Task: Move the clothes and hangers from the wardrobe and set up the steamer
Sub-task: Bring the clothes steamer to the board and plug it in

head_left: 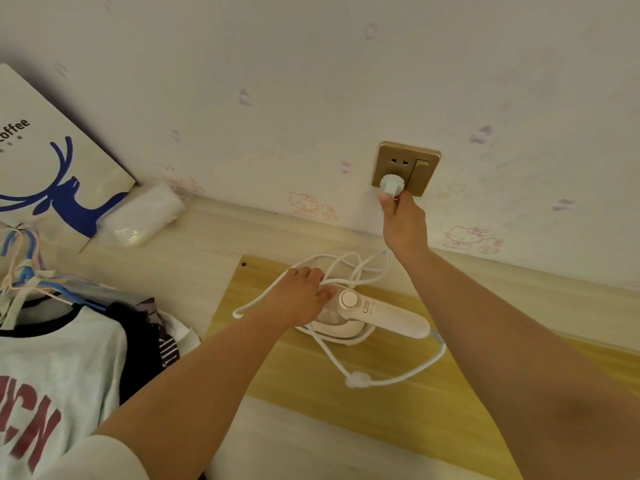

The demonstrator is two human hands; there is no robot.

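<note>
A white handheld steamer [377, 315] lies on its side on a yellow wooden board [398, 410]. Its white cord [401, 375] loops around it on the board. My right hand [403, 220] pinches the white plug [391, 185] against the lower holes of a gold wall socket [405, 168]. My left hand [304, 292] rests on the steamer's front end, with loops of cord under its fingers. Clothes [52, 375] on blue and pink hangers [31, 278] lie piled at the left, a white T-shirt with red letters on top.
A white paper bag [52, 168] with a blue deer print leans on the wall at far left, beside a white plastic-wrapped pack [142, 216]. The pale wooden surface [180, 268] runs along the wallpapered wall.
</note>
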